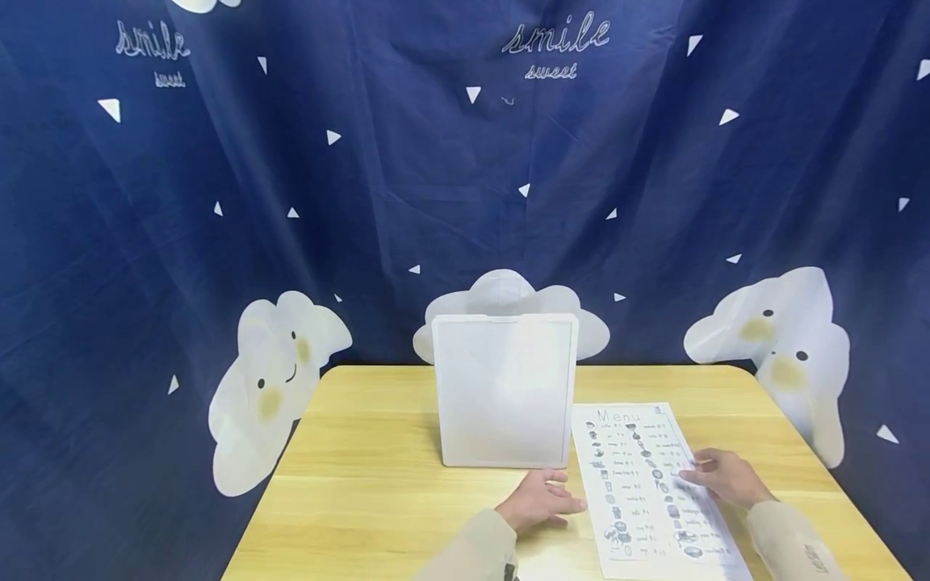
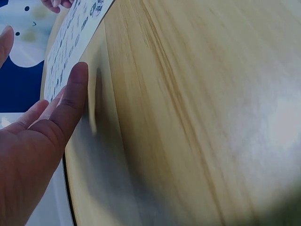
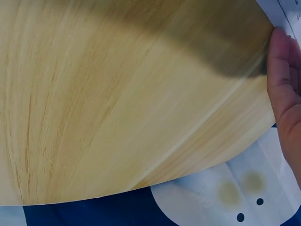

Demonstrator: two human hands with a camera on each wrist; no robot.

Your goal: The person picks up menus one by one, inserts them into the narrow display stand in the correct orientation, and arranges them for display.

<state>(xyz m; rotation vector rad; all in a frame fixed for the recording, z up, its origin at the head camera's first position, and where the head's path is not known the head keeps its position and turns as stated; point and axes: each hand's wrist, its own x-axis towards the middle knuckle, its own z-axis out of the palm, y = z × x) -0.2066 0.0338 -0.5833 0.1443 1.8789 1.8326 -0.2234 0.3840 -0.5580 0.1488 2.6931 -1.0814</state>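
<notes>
While the menu (image 1: 647, 484) lies flat on the worktop (image 1: 349, 484), I have it between the left hand (image 1: 541, 502) and the right hand (image 1: 729, 478).

Both sets of fingers are released: the right hand reaches over the menu's right edge, fingers loosely extended, though I cannot tell whether they press it; the left hand, fingers extended, is just beside the left edge, in front of the white board (image 1: 507, 391). That board stands upright left of the menu, before a patterned blue curtain (image 1: 436, 161).

Upright white board (image 1: 506, 391) obstructing centre, free room leftward over table (image 1: 349, 484)
</notes>
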